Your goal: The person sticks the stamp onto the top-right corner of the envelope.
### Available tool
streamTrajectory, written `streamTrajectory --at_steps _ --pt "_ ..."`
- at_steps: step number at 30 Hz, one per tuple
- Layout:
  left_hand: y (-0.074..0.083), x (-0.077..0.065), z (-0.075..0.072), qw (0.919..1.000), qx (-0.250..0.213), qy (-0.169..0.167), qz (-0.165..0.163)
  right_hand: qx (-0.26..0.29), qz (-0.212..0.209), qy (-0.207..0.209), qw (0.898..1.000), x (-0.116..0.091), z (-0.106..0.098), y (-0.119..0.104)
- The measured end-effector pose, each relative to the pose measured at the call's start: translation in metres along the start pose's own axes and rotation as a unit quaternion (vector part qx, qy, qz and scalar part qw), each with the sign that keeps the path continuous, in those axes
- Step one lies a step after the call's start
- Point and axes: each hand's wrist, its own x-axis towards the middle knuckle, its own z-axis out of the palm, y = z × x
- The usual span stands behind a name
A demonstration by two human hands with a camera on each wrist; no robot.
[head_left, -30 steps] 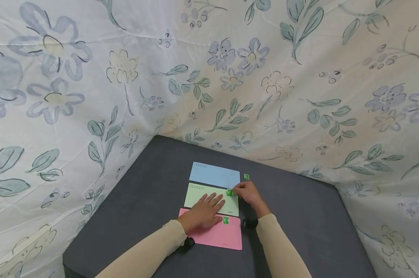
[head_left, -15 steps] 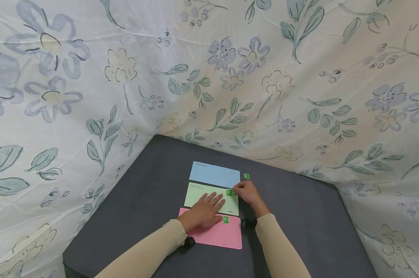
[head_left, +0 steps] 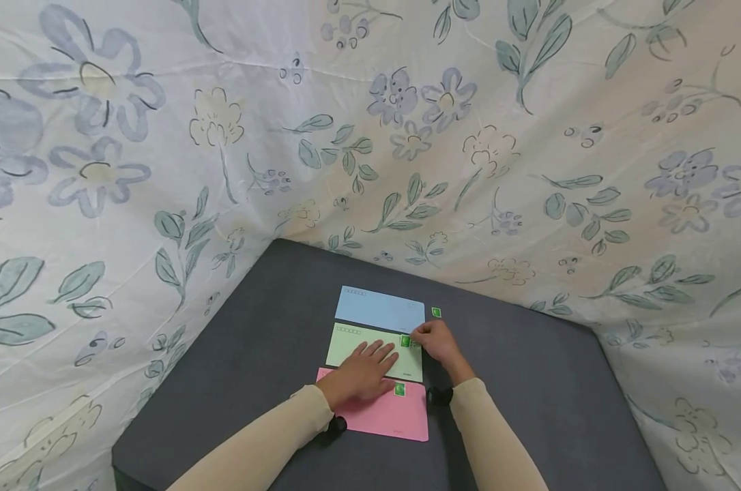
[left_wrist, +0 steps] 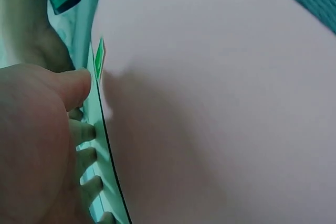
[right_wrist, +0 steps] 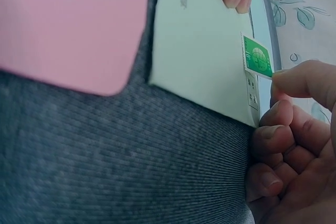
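Note:
Between thumb and forefinger, my right hand (head_left: 439, 344) pinches a green stamp (head_left: 405, 340) by its edge. The stamp (right_wrist: 257, 57) is at the top right corner of the pale green envelope (head_left: 349, 348), next to a small printed box; whether it lies fully flat I cannot tell. My left hand (head_left: 359, 375) rests with straight, spread fingers on that envelope, its palm and thumb over the pink envelope (head_left: 389, 419). Another green stamp (head_left: 399, 389) is on the pink envelope, near my left thumb; in the left wrist view this stamp (left_wrist: 99, 59) shows edge-on.
A blue envelope (head_left: 379, 308) lies beyond the green one, with printed boxes and no stamp visible. One loose green stamp (head_left: 436, 312) lies right of it on the dark table (head_left: 254, 354). Floral cloth (head_left: 370, 170) hangs behind and along the sides.
Almost nothing differs: both hands keep their places, and the right still pinches the stamp at the green envelope's corner. The head view shifts very slightly.

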Motion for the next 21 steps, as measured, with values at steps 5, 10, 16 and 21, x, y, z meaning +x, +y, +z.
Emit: streamTrajectory --at_steps 5,10,16,21 --pt "0.0 0.001 -0.002 0.9999 0.015 0.002 -0.002 -0.004 0.0 0.005 1.0 -0.001 0.001 -0.003" --pt "0.003 0.003 -0.004 1.0 0.006 -0.002 -0.007 -0.017 -0.006 0.008 1.0 0.001 0.002 -0.001" --pt "0.008 0.006 -0.005 0.9998 -0.011 -0.006 -0.013 -0.039 -0.016 0.006 0.999 0.003 0.004 0.0" --pt "0.012 0.006 -0.007 0.9997 -0.009 -0.001 -0.022 -0.048 -0.015 0.007 0.999 0.002 0.005 -0.002"
